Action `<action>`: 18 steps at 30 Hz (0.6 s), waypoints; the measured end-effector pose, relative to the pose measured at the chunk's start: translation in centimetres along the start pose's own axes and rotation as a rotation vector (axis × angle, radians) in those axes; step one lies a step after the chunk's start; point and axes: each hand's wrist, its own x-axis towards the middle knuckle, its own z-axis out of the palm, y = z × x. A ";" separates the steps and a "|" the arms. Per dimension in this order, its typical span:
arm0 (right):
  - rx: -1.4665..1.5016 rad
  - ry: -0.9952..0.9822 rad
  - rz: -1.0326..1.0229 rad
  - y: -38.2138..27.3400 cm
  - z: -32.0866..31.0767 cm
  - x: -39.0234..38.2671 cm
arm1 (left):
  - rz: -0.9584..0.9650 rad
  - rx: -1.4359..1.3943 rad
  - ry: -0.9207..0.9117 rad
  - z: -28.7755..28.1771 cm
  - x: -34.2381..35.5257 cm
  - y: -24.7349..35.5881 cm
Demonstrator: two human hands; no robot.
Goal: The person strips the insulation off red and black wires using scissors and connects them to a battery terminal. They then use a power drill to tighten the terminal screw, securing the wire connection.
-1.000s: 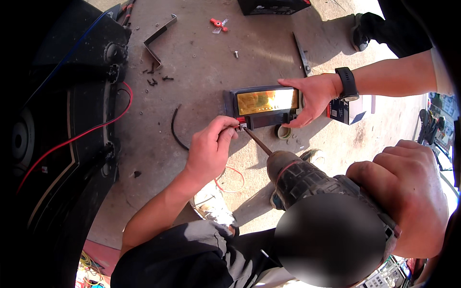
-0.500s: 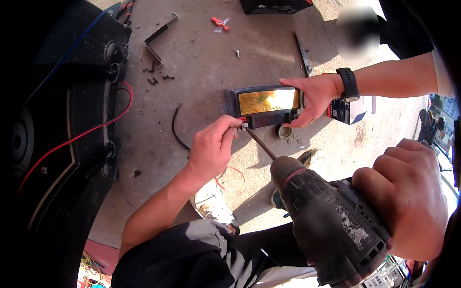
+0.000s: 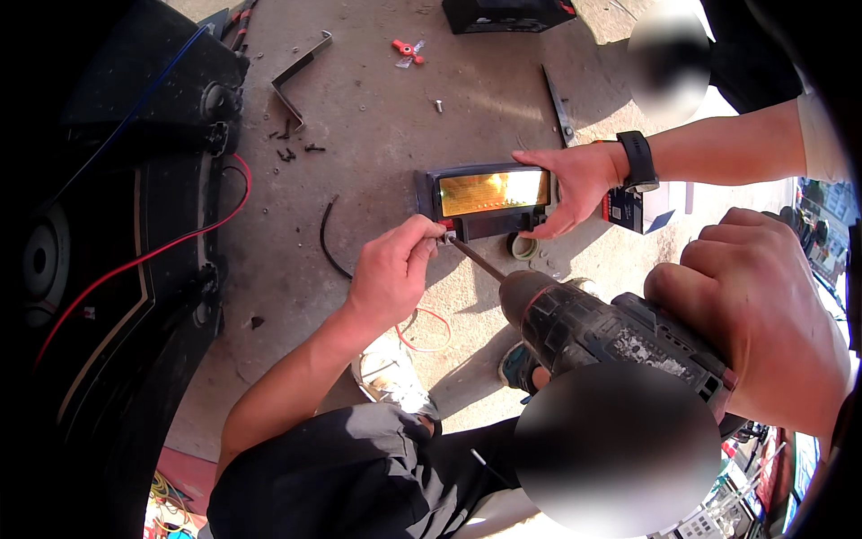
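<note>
A power drill (image 3: 575, 328) slants in from the lower right, its long bit ending at the near left corner of a dark battery (image 3: 480, 196) with a shiny gold label. My right hand (image 3: 759, 310) is closed around the drill; its handle is hidden. At that same corner my left hand (image 3: 391, 274) pinches a small metal terminal piece, beside a bit of red. The bit's tip looks close to or touching this piece; I cannot tell which. Another person's hand (image 3: 584, 184), wearing a black watch (image 3: 638, 162), grips the battery's right end.
Loose dark screws (image 3: 285, 153), an angled metal bracket (image 3: 301, 81), a red plastic part (image 3: 407, 52) and a silver bolt (image 3: 439, 106) lie on the concrete. Scissors (image 3: 558, 108) are beyond the battery, a tape roll (image 3: 523, 246) just nearer. Black vehicle panels with red wire (image 3: 135, 262) fill the left.
The whole view has shifted slightly, with the battery and hands a little further left. My right hand and the drill have come up slightly; the bit stays at the battery's corner.
</note>
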 end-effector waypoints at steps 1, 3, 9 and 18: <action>-0.032 0.023 -0.015 0.1 0.1 0.0 | -0.006 0.009 -0.002 0.0 0.0 0.0; -0.051 0.028 -0.012 0.2 0.4 0.2 | -0.004 0.006 0.000 0.0 -0.2 -0.1; -0.056 0.032 -0.002 0.7 0.5 -0.4 | 0.023 -0.007 0.016 0.1 -0.1 -0.2; -0.053 0.036 0.015 1.2 0.4 -0.8 | 0.033 0.002 0.008 0.1 0.0 0.0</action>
